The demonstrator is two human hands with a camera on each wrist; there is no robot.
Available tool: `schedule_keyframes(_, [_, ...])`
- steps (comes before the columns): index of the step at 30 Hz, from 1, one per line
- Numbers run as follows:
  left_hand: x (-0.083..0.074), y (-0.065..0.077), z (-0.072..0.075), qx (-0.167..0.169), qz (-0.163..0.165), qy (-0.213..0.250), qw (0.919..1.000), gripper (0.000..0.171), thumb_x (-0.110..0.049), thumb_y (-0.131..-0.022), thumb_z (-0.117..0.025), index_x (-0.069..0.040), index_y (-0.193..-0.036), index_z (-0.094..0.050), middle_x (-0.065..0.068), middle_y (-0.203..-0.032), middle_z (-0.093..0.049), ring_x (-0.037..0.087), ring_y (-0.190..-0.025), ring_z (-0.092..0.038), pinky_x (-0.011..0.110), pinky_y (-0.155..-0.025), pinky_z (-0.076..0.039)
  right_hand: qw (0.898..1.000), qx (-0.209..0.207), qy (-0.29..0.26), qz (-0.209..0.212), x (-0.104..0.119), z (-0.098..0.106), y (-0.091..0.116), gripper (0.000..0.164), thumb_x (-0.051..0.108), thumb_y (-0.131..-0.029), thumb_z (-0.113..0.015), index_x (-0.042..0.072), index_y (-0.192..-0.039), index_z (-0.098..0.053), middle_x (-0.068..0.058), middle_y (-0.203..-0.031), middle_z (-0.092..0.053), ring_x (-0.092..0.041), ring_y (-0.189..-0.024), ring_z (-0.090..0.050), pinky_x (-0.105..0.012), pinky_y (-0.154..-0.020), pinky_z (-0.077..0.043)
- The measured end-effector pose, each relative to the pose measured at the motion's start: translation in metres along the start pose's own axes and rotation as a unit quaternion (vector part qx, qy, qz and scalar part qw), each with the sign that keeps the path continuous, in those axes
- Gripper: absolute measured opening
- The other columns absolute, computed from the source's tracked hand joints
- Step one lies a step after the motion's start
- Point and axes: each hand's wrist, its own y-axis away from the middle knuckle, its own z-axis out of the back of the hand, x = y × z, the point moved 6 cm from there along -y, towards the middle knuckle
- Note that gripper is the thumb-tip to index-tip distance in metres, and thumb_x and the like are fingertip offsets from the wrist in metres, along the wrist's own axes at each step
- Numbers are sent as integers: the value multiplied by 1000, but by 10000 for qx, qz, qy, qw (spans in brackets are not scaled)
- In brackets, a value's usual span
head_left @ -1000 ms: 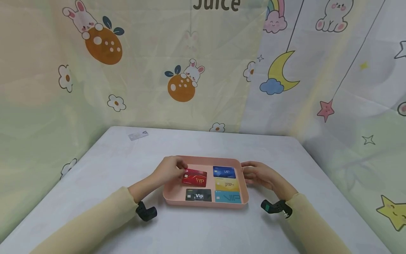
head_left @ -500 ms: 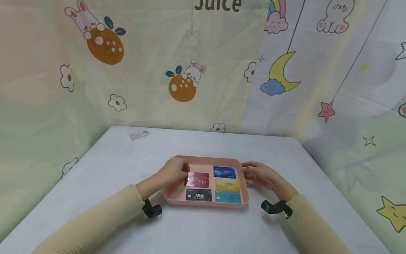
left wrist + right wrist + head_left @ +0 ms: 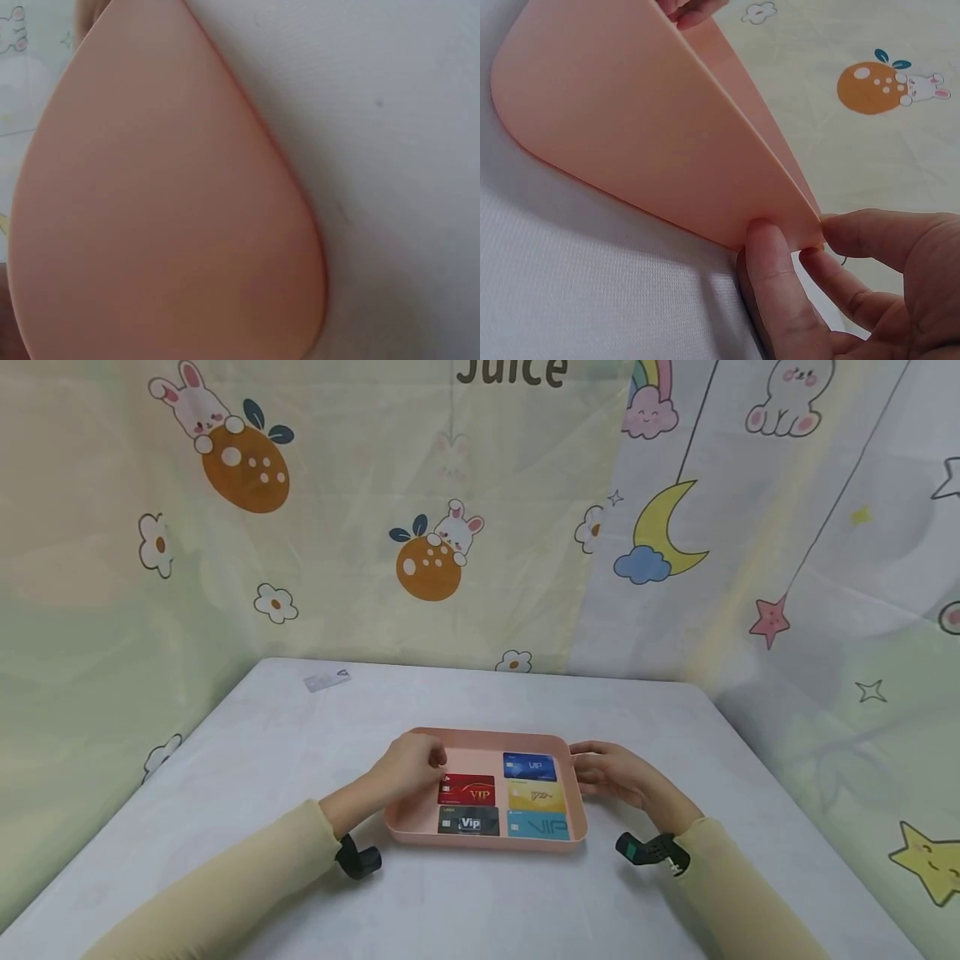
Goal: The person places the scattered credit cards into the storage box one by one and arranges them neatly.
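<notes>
A pink tray (image 3: 487,842) sits on the white table with several cards in it. The red VIP card (image 3: 467,791) lies flat on its left side, directly above the black Vip card (image 3: 468,822). My left hand (image 3: 408,766) reaches over the tray's left rim, bent fingertips at the red card's upper left corner. Down the right side lie a blue card (image 3: 529,767), a yellow card (image 3: 536,796) and a light blue card (image 3: 537,825). My right hand (image 3: 618,775) rests at the tray's right end; in the right wrist view its fairly straight fingers (image 3: 771,262) touch the outer wall.
A pale, greyish card or print (image 3: 327,681) lies at the table's back left. Cloth walls with cartoon prints stand behind and beside the table (image 3: 480,910). Each wrist carries a black camera (image 3: 358,858).
The red card has gone from tilted in my left fingers to flat on the tray, above the black card. My left hand has shifted slightly right; my right hand has stayed in place.
</notes>
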Motion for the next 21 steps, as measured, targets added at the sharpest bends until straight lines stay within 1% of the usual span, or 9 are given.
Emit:
schedule_keyframes(7, [1, 0, 0, -3, -8, 148, 9999, 8, -12, -89, -80, -8, -93, -75, -1, -83, -67, 17, -78, -59, 29, -72, -59, 10000, -23, 29, 26, -1, 0, -1, 60, 21, -102, -63, -1, -153, -40, -24, -142, -58, -23, -104, -69, -30, -86, -62])
schedule_keyframes(14, [2, 0, 1, 52, -71, 176, 9998, 8, -13, -89, -80, -8, -93, -75, -1, -83, -68, 16, -79, -59, 29, -73, -59, 10000, -42, 28, -14, -2, 0, -1, 59, 22, -102, -63, 0, -153, -40, -24, -141, -59, -23, -104, -69, -30, -85, -62])
schedule_keyframes(21, [2, 0, 8, 120, -158, 282, 9994, 9, -14, -89, -80, -8, -95, -75, -3, -81, -68, 14, -75, -60, 26, -66, -55, 10000, -9, 40, 20, -1, 0, -1, 60, 23, -102, -63, 0, -153, -41, -24, -143, -58, -23, -106, -68, -30, -86, -62])
